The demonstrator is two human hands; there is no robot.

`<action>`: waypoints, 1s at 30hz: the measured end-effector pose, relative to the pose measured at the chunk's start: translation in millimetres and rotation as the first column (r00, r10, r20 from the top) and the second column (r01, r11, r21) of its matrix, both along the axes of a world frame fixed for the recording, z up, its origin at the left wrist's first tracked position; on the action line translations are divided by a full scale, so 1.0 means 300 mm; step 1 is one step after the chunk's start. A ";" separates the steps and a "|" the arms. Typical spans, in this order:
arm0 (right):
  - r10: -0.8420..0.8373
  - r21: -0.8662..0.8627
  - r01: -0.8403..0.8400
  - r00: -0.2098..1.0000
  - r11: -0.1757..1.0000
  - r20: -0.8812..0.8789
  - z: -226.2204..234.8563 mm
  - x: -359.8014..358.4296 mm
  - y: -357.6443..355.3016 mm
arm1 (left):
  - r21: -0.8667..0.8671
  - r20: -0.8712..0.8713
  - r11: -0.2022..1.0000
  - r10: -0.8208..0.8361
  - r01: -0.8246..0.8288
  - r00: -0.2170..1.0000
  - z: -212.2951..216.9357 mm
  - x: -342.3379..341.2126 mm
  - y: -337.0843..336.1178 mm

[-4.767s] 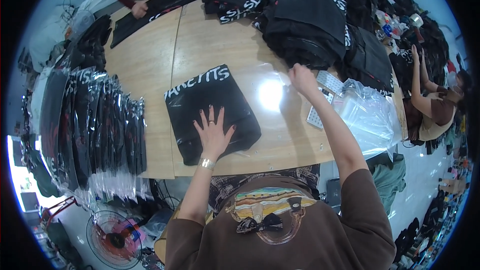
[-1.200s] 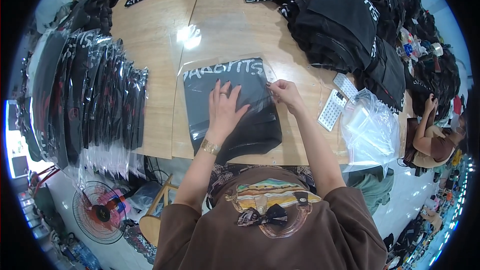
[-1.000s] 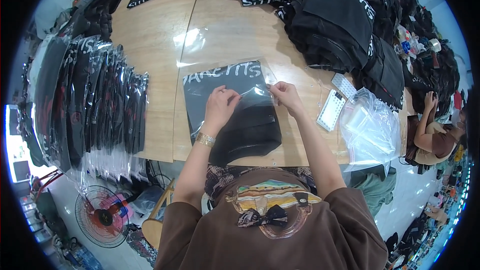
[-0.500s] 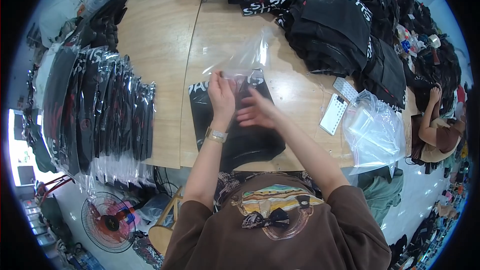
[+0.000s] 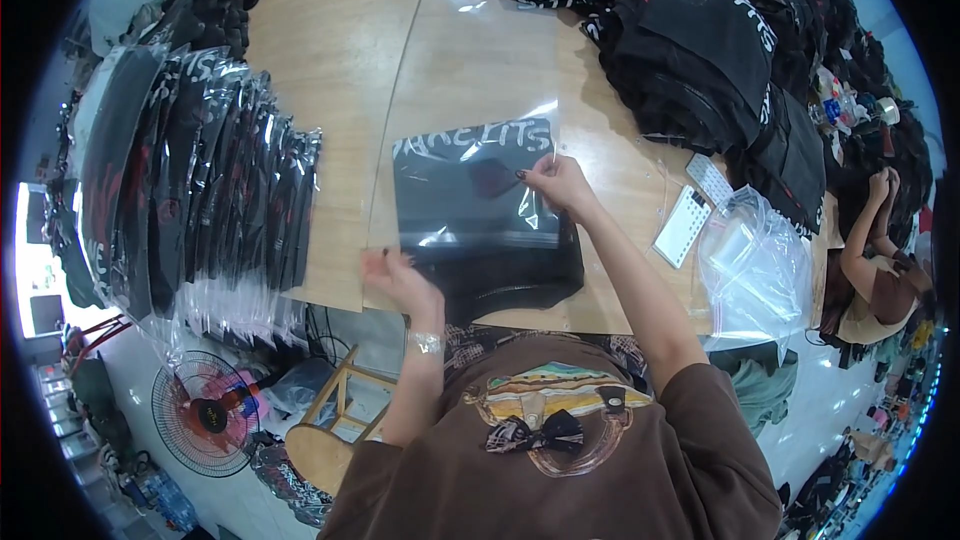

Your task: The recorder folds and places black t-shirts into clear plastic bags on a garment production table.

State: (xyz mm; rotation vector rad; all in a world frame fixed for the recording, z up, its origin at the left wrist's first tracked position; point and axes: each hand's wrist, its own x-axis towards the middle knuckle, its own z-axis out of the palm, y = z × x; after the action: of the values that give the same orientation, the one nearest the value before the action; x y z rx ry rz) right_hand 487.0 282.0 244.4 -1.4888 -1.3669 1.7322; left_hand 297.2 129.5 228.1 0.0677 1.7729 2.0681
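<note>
A folded black garment (image 5: 500, 285) with white lettering lies in front of me on the table. Over its upper part stretches a clear plastic bag (image 5: 485, 60), flat, its far end reaching past the garment. My right hand (image 5: 562, 186) pinches the bag near its right edge, thumb and fingers together above the garment. At the bag's near left corner is my left hand (image 5: 402, 288), palm turned up and fingers curled on the film, slightly blurred. Through the film a small dark reddish patch shows on the garment.
Packed black garments (image 5: 200, 180) stand in a row at left. Piled black garments (image 5: 690, 60) fill the far right. White cards (image 5: 682, 227) and a stack of clear bags (image 5: 755, 270) lie at right. A fan (image 5: 208, 415) and stool (image 5: 325, 445) are below left. Another person (image 5: 875, 280) sits at right.
The crumpled bag now lies spread flat over the garment. My left hand has moved down and left, my right hand up and right, now pinching the film.
</note>
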 end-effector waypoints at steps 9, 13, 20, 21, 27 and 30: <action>0.051 -0.101 -0.035 0.985 0.994 0.162 -0.006 0.060 -0.015 | -0.696 -0.667 0.570 -0.738 0.437 -0.100 0.075 0.078 0.125; -0.054 -0.145 0.060 0.998 0.988 0.041 0.010 0.099 -0.088 | -0.698 -0.652 0.533 -0.749 0.479 -0.116 -0.001 0.071 0.171; -0.060 -0.128 0.058 0.998 0.990 -0.011 -0.055 0.142 -0.109 | -0.603 -0.577 0.530 -0.806 0.596 0.134 0.067 0.079 0.243; -0.043 -0.102 0.049 0.997 0.994 0.061 -0.070 0.141 -0.102 | -0.603 -0.580 0.533 -0.804 0.594 0.133 0.075 0.078 0.256; -0.251 0.674 -0.061 0.900 0.736 0.356 0.011 0.065 -0.124 | -0.557 -0.811 0.704 -0.576 0.440 -0.103 0.131 0.071 0.345; -0.215 0.672 -0.264 0.813 0.692 0.541 0.006 0.073 -0.087 | -0.555 -0.829 0.698 -0.507 0.452 -0.234 0.111 0.054 0.373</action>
State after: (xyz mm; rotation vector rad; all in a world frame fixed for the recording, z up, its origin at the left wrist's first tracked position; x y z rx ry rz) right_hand 509.0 256.0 246.0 -1.5303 -2.0633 0.5159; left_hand 313.3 241.5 261.4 2.4319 1.7189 1.1111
